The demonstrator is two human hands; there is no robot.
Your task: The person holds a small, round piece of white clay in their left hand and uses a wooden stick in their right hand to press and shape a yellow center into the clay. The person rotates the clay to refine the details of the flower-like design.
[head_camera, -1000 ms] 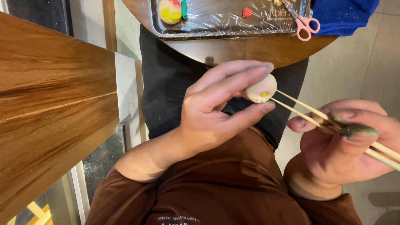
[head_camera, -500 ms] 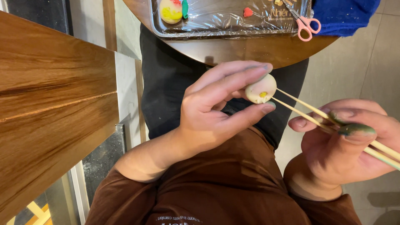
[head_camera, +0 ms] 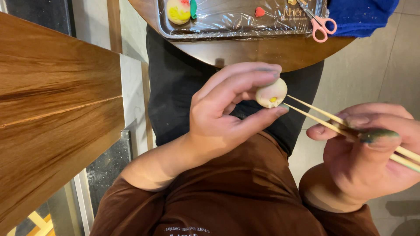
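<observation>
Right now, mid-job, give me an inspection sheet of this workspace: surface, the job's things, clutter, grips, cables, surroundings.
Surface: round wooden table, a film-wrapped metal tray on it.
Job's things: pale clay ball with a yellow spot; two thin wooden sticks, tips at the ball.
Clutter: pink scissors, a pale and yellow clay piece, a small red clay bit, blue cloth.
Grips: left hand pinches the ball; right hand holds the sticks, green smear on the thumb.
Cables: nothing seen.
Surroundings: wooden bench at left, tiled floor.
</observation>
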